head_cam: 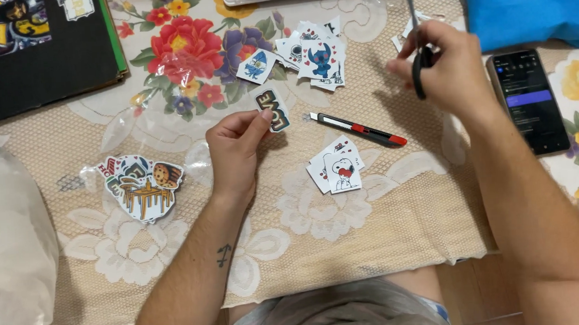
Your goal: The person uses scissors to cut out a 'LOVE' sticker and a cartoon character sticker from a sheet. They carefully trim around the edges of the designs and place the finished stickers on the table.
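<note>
The left hand pinches a small cut-out sticker at its one o'clock. The right hand, well apart at three o'clock, grips black-handled scissors, blades pointing to twelve. A red-and-black utility knife lies between them, above a small pile of stickers.

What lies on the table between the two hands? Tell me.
In the head view, a red-and-black utility knife lies between the left hand, holding a sticker, and the right hand, holding scissors.
</note>
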